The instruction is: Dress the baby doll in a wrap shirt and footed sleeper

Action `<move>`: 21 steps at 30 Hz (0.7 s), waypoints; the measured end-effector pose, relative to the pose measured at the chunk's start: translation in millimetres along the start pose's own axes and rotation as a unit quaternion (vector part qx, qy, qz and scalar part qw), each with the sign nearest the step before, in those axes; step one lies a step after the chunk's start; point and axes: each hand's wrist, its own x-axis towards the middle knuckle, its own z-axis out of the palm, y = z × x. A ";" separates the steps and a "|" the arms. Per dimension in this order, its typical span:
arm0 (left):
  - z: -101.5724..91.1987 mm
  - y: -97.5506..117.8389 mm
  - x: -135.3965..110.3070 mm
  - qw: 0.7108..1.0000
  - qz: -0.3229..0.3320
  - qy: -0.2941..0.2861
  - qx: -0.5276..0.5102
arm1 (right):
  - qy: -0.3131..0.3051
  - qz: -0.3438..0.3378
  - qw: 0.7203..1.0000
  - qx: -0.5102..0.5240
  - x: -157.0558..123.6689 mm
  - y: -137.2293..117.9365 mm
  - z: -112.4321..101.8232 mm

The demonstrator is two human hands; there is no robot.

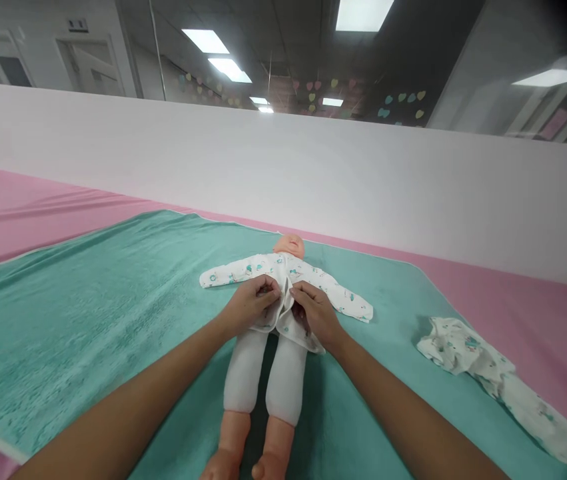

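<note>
A baby doll (288, 387) lies on its back, head away from me and feet toward me. It wears a white printed baby shirt (353, 301) with both sleeves spread out to the sides. The shirt's front edges are parted by a narrow gap at the middle. My left hand (256, 300) pinches the left front edge. Across the gap, my right hand (313, 310) pinches the right front edge. Whatever fastening lies under my fingertips is hidden. White cloth covers the doll's upper legs, and its lower legs are bare.
A green blanket (88, 320) lies under the doll, over a pink sheet (523, 300). To the right is a crumpled white printed garment (483, 363). Behind the surface rises a low white wall (263, 167) with glass above it.
</note>
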 end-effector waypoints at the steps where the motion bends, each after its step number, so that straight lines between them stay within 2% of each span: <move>1: -0.5 -1.1 0.6 1.000 0.002 -0.005 -0.016 | -0.006 -0.009 1.000 -0.009 -0.1 0.1 -0.1; 5: -2.2 -3.0 2.1 0.999 0.001 -0.018 -0.038 | -0.011 -0.047 0.997 -0.055 -0.8 -1.0 -0.7; 10: -1.5 -1.7 1.6 0.999 -0.009 -0.031 -0.037 | -0.020 -0.047 0.996 -0.072 -1.4 -1.7 -2.2; 16: 0.1 1.2 0.5 0.999 -0.003 -0.034 0.022 | -0.009 -0.066 0.991 -0.113 -2.4 -1.8 -2.5; 21: 0.2 0.6 0.8 0.999 -0.010 -0.034 0.000 | 0.002 -0.085 0.984 -0.155 -2.0 -1.9 -1.9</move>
